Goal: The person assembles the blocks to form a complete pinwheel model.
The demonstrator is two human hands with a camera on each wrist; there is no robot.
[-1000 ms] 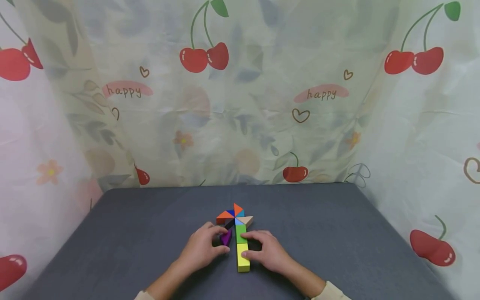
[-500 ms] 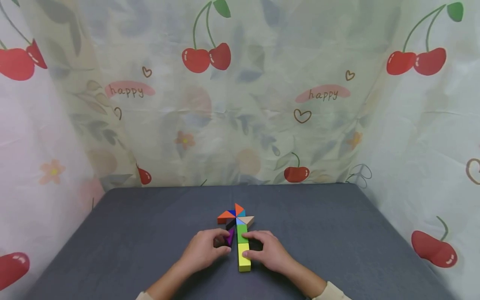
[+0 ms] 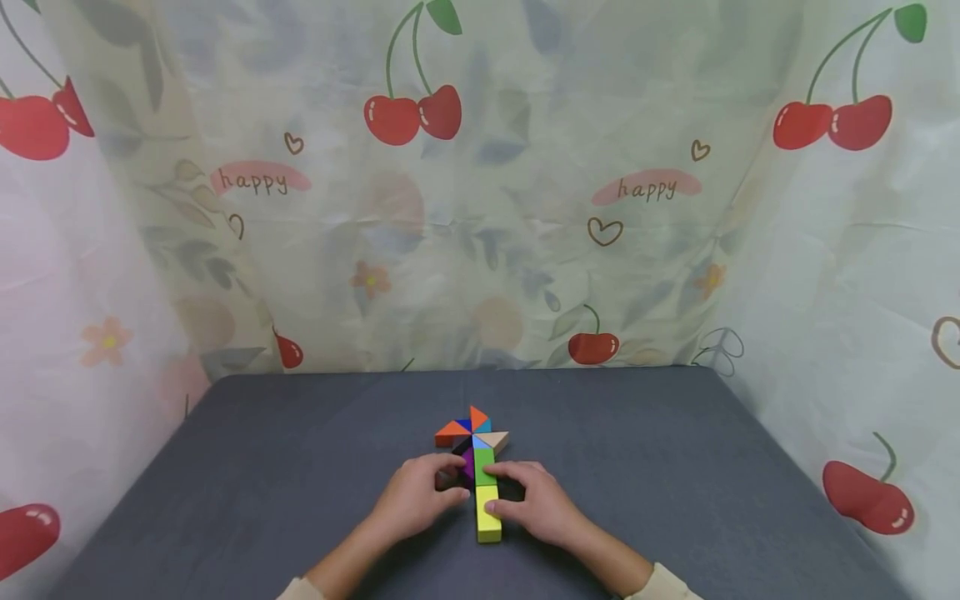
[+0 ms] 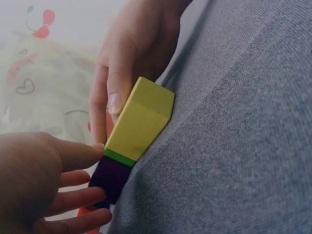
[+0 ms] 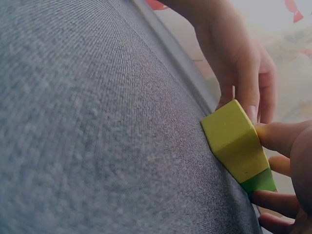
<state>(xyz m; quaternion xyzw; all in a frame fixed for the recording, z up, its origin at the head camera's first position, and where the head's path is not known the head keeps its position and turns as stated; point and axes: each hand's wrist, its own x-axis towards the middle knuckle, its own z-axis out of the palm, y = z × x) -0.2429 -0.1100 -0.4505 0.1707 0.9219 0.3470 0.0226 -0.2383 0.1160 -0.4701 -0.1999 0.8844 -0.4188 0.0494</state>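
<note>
In the head view, a yellow block and a green block lie end to end in a straight column. A purple block stands against the left side of the green one, near a mostly covered black block. My left hand holds the purple block, index finger by its far end and thumb by its near end; its full grip is partly hidden. My right hand rests against the column's right side, thumb touching the yellow block and index finger the green one.
Beyond the column, several triangular blocks form a pinwheel: orange, beige, light blue and dark blue among them. The dark grey tabletop extends around. A printed curtain hangs behind it and at both sides.
My left hand has moved right, turning and sliding the purple block from the left until it meets the green block. My right hand has stayed at the yellow and green blocks.
</note>
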